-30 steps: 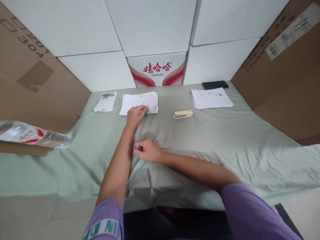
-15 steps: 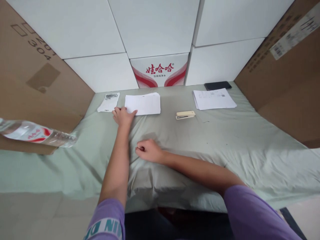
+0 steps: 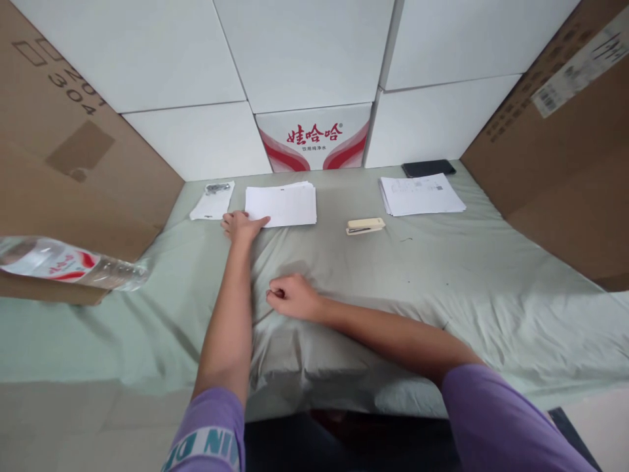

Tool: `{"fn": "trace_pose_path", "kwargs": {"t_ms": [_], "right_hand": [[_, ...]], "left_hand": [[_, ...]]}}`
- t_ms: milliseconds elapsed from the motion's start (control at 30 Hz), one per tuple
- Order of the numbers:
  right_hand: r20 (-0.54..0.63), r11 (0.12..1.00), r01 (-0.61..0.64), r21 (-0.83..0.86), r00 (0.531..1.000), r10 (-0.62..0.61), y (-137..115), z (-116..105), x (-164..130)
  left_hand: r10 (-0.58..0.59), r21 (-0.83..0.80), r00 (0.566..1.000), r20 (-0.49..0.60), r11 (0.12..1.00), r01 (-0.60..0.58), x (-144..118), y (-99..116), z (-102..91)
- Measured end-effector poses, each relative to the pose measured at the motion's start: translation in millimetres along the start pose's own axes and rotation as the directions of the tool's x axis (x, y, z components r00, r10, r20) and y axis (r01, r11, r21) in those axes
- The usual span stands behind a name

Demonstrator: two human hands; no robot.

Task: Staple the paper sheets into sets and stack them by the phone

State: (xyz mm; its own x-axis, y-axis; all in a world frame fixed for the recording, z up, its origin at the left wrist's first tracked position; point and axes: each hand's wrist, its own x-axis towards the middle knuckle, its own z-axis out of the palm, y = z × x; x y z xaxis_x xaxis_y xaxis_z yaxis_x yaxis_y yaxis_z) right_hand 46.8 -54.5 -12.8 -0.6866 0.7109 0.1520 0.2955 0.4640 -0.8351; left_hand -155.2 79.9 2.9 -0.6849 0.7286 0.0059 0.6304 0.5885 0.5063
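My left hand [image 3: 242, 227] lies with its fingers spread at the lower left corner of a white paper stack [image 3: 282, 204], the thumb touching its front edge. Closer to me, my right hand [image 3: 295, 296] rests on the green cloth with its fingers curled closed; whatever they may hold is hidden. A cream stapler [image 3: 365, 226] lies on the cloth to the right of the white stack. Left of that stack is a small white sheet [image 3: 206, 208] with a heap of dark metal bits [image 3: 217, 189] on top.
A printed paper stack [image 3: 422, 195] lies at the right, with a black phone [image 3: 428, 168] behind it. White boxes [image 3: 314, 56] form the back wall. Cardboard boxes [image 3: 73, 157] flank both sides. A clear plastic bottle [image 3: 73, 263] lies on its side at the left.
Almost nothing differs. My left forearm has shifted very slightly left, and the view has moved a little; both hands keep their places.
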Motion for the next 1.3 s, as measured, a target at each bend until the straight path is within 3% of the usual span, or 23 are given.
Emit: {"fn": "trace_pose_path", "kwargs": {"t_ms": [133, 400, 567, 733, 1000, 1133, 1233, 1300], "right_hand": [[0.001, 1.0, 0.003, -0.009, 1.0, -0.003, -0.3, 0.4, 0.2], [0.009, 1.0, 0.025, -0.003, 1.0, -0.025, -1.4, -0.3, 0.3], [0.019, 1.0, 0.018, -0.001, 1.0, -0.018, 0.1, 0.4, 1.1], [0.005, 0.999, 0.04, 0.01, 0.999, -0.041, 1.0, 0.6, 1.3], [-0.001, 0.999, 0.04, 0.016, 0.999, -0.04, 1.1, 1.0, 0.7], [-0.008, 0.998, 0.027, 0.049, 1.0, -0.027, 3.7, 1.6, 1.7], [-0.019, 0.997, 0.02, 0.07, 1.0, -0.019, 5.7, 2.7, 2.7], [-0.031, 0.997, 0.031, 0.07, 0.999, -0.029, 6.8, 3.8, 3.1]], "left_hand": [[0.04, 0.016, 0.999, 0.014, 0.999, -0.04, -1.0, 0.4, -1.2], [0.004, 0.041, 0.999, 0.043, 0.999, -0.006, -0.8, 2.8, 2.6], [0.065, 0.061, 0.996, 0.057, 0.996, -0.068, -0.8, 4.6, 5.3], [0.035, 0.027, 0.993, 0.112, 0.999, -0.038, 3.6, 7.3, 4.7], [0.02, -0.132, 1.0, -0.009, 0.991, -0.021, 8.5, 5.0, 9.6], [0.12, -0.188, 0.988, -0.098, 0.973, -0.137, 5.8, 6.2, 1.6], [0.213, -0.142, 0.966, -0.147, 0.962, -0.234, -0.3, 12.4, -9.6], [0.196, -0.03, 0.972, -0.128, 0.979, -0.202, -6.8, 19.0, -16.9]]}}
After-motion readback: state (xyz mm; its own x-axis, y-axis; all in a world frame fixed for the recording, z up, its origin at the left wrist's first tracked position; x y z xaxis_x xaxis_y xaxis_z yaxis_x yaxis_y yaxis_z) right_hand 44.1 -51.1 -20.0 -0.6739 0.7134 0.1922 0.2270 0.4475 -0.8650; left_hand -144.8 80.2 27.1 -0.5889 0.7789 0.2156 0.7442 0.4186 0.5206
